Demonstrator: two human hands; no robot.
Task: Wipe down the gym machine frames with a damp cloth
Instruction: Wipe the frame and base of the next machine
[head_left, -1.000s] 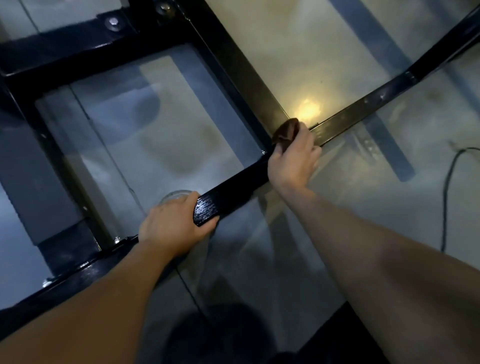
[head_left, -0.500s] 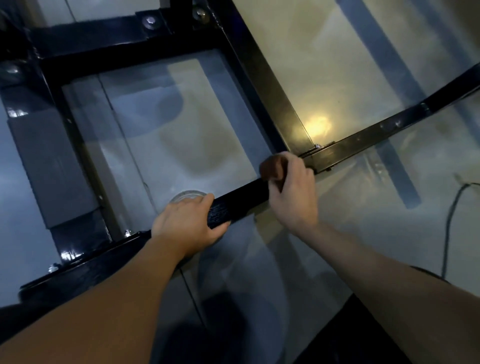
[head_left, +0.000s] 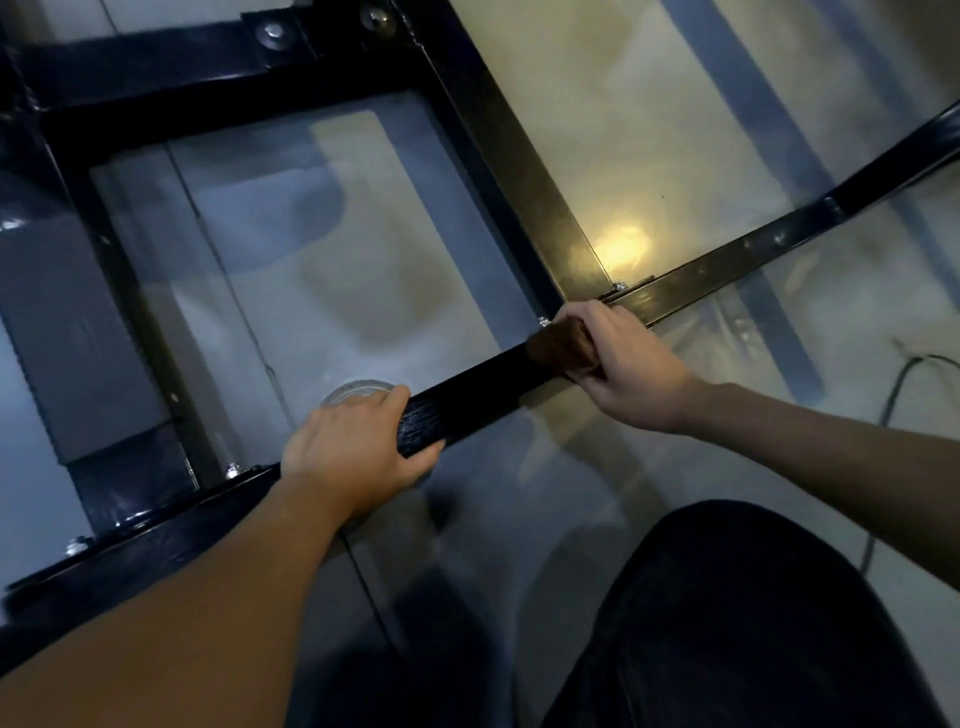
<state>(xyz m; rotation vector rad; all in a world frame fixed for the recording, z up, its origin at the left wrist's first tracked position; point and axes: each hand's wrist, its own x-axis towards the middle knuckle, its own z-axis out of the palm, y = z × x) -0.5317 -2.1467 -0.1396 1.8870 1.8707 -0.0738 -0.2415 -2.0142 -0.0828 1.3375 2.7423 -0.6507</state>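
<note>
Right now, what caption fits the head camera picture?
Right hand wipes the black frame bar with a brown cloth; left hand grips it.

Bare forearms, no sleeves; dark trouser leg (head_left: 737, 623) lower right.

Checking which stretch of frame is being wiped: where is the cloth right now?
The brown cloth is right of centre in the head view, gripped by the right hand on the black frame bar, beside the crossbar junction.
</note>
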